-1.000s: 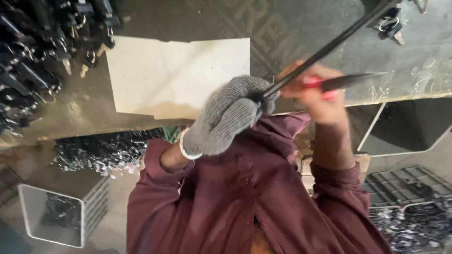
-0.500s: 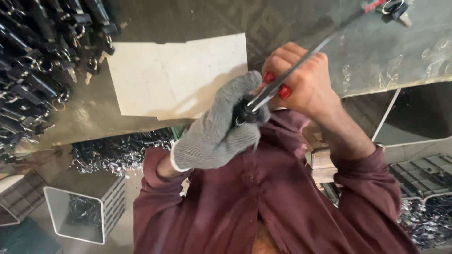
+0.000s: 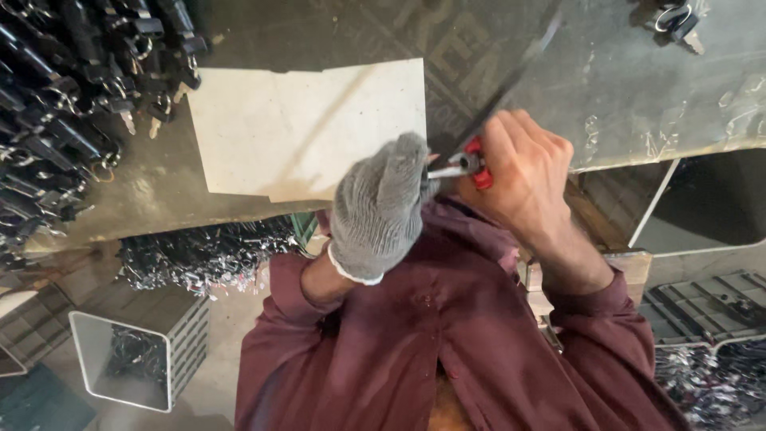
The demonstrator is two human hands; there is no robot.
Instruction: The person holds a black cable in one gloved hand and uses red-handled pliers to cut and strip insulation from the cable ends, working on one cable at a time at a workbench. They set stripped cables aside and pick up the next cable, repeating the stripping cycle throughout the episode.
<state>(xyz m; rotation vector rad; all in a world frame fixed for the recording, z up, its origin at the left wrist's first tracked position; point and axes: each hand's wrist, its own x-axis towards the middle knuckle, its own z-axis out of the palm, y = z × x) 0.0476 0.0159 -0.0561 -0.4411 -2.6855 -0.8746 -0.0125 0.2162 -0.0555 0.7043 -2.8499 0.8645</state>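
Gripping 1 dark rod (image 3: 511, 76) over the bench's (image 3: 638, 104) near edge: gloved left hand (image 3: 381, 209) clenched on its end, bare right hand (image 3: 523, 172) clenched around red-handled pliers (image 3: 471, 165). Pale board (image 3: 307, 132) lies just left; dark clamps (image 3: 72, 96) crowd the far-left corner.

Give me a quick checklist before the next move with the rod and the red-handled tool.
1. Left hand in the grey knit glove closed around the near end of the long dark metal rod: ok.
2. Bare right hand has its grip on the red-handled tool: ok.
3. Tool tip meets the rod: cannot tell, hidden between the hands.
4. Pale flat board lies flat on the bench: ok.
5. Right hand gloved: not ok.
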